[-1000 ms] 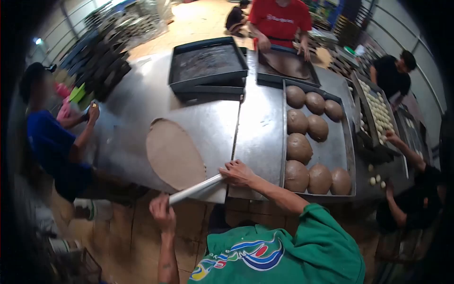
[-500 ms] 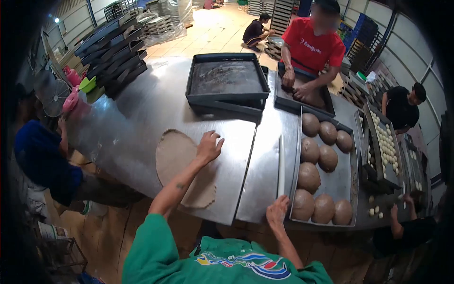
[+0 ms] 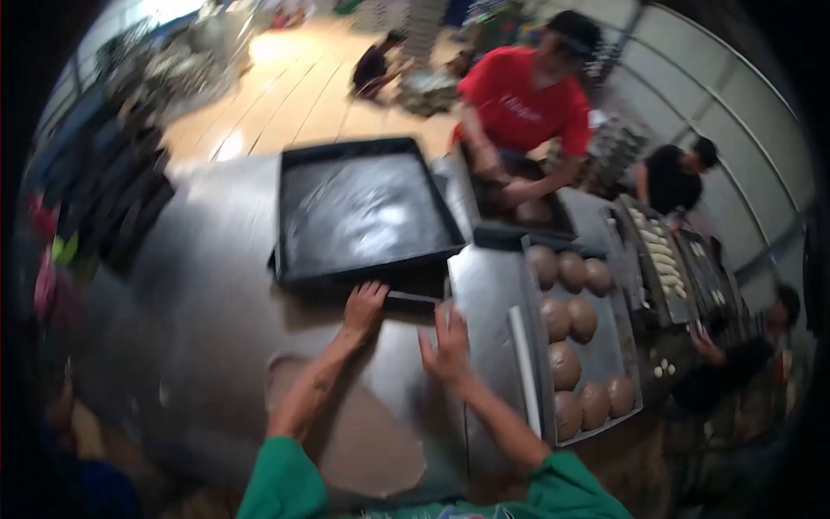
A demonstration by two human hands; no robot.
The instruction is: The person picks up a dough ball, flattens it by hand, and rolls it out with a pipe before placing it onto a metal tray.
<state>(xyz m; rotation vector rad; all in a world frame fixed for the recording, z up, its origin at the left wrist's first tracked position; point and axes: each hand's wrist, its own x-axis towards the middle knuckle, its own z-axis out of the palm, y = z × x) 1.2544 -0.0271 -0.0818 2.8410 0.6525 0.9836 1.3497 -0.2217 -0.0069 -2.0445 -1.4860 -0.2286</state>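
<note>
My left hand (image 3: 366, 307) has its fingers over the front edge of the lower of two stacked dark trays (image 3: 359, 275). To its right, my right hand (image 3: 447, 348) is above the metal table near the trays' front corner, fingers spread, holding nothing. A flat brown dough sheet (image 3: 367, 437) lies on the table beneath my left forearm. The pale rolling pin (image 3: 524, 368) rests on the table to the right of my right hand, beside a tray (image 3: 635, 381) of several brown dough balls (image 3: 564, 365).
Across the metal table (image 3: 207, 303), a person in red (image 3: 523, 104) works over a dark tray (image 3: 519, 235). Stacked dark trays (image 3: 121, 182) stand at the left. Trays of small pale dough pieces (image 3: 659, 259) and other people are at the right.
My left hand has moved from above the dough sheet to the tray's edge. My right hand has left the rolling pin and moved up and left. The view has shifted and tilted.
</note>
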